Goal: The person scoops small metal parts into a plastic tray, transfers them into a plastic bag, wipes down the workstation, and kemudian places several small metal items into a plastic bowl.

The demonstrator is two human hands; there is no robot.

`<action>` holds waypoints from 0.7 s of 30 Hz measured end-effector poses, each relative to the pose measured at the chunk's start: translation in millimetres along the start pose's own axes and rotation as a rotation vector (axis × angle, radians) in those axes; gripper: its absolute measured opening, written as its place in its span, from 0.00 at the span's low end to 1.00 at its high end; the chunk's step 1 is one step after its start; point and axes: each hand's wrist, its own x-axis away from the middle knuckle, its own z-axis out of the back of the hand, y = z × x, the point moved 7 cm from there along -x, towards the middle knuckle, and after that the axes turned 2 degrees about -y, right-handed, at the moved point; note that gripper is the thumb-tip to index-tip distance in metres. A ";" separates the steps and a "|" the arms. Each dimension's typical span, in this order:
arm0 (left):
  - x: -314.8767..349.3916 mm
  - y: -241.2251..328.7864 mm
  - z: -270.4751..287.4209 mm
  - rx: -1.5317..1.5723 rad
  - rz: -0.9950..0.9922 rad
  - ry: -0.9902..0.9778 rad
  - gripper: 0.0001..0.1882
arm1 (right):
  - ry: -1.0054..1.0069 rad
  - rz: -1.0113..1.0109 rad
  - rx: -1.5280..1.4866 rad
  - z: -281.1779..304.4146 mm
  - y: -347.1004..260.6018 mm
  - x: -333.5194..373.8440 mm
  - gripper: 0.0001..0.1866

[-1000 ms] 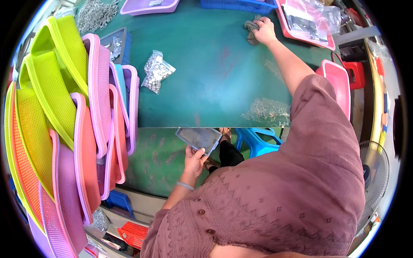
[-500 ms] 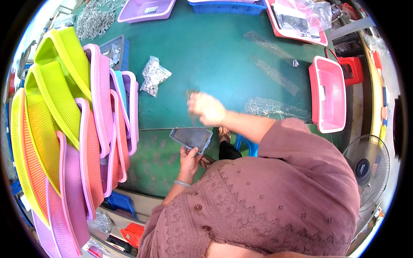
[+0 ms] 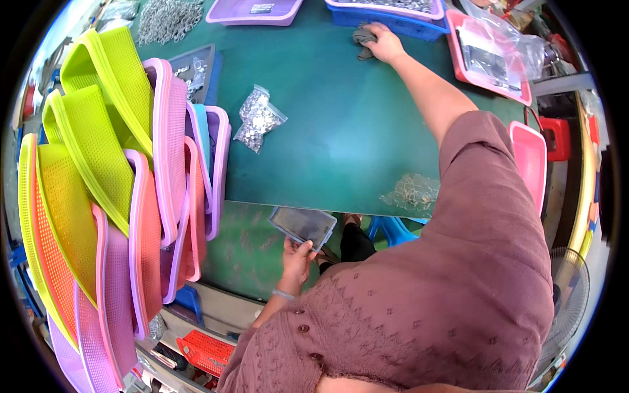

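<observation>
- Grey cloth [image 3: 362, 39] lies at far edge of green table [image 3: 341, 131], just in front of blue tray [image 3: 386, 13]; right hand [image 3: 385, 44] stretched out, fingers closed on it.
- Small grey tray [image 3: 303, 226] sits below table's near edge, tilted; left hand [image 3: 297, 257] grips its near rim w/ thumb on top.
- Clear bag of small metal parts [image 3: 257, 118] lies mid-table, well apart from both hands.
- Stacked mesh baskets [image 3: 111, 183], yellow-green, pink & purple, stand on edge at left.
- Pink tray [image 3: 488, 59] w/ plastic bag sits right of cloth.
</observation>
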 end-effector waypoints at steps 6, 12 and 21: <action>-1.3 4.0 -2.8 0.070 -0.038 -0.019 0.21 | -0.316 0.550 -0.134 -35.7 -149.2 112.1 0.18; 2.7 8.9 11.1 0.026 -0.011 0.032 0.28 | -0.590 0.643 -0.653 -26.0 -268.5 285.9 0.20; 2.2 13.4 11.5 -0.034 0.003 0.006 0.24 | 0.002 0.036 0.087 23.3 -41.1 55.2 0.17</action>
